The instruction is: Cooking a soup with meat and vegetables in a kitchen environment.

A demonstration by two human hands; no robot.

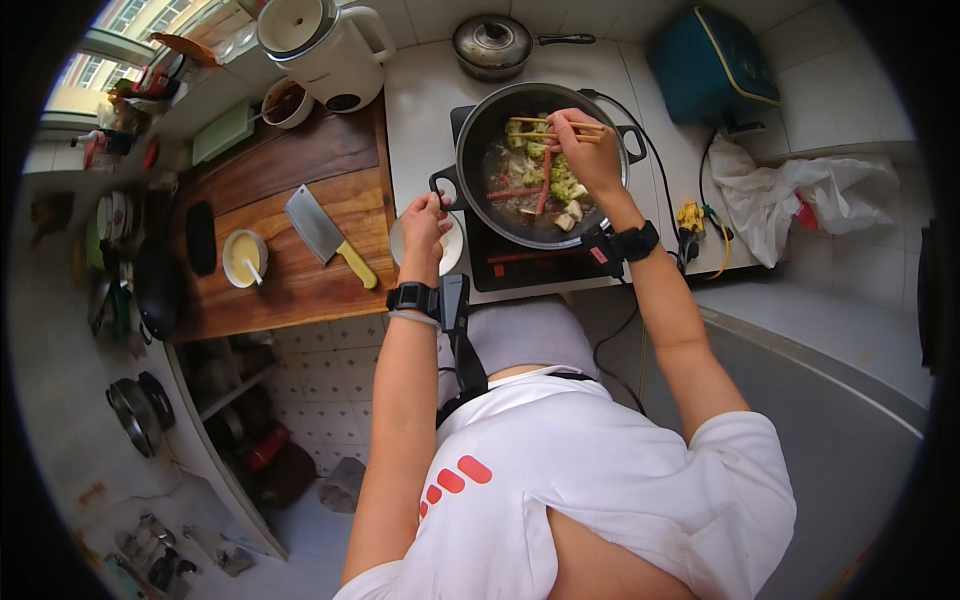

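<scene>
A deep dark pot (477,127) sits on a black induction cooktop (540,271). Broccoli florets (534,177), reddish sticks (545,180) and pale chunks (568,217) lie in its bubbling broth. My right hand (581,150) holds a pair of wooden chopsticks (531,120) over the pot, their tips at the broccoli near the far left side. With thumb and fingers my left hand (424,229) grips the pot's left loop handle (445,182). Beneath that hand, partly hidden, is a white plate (453,251).
Left of the pot, a cleaver (319,225) and a bowl of yellow liquid with a spoon (244,257) rest on a wooden board (292,289). A white electric cooker (330,64) and lidded saucepan (493,45) stand behind. A power cable (660,169) runs along the right.
</scene>
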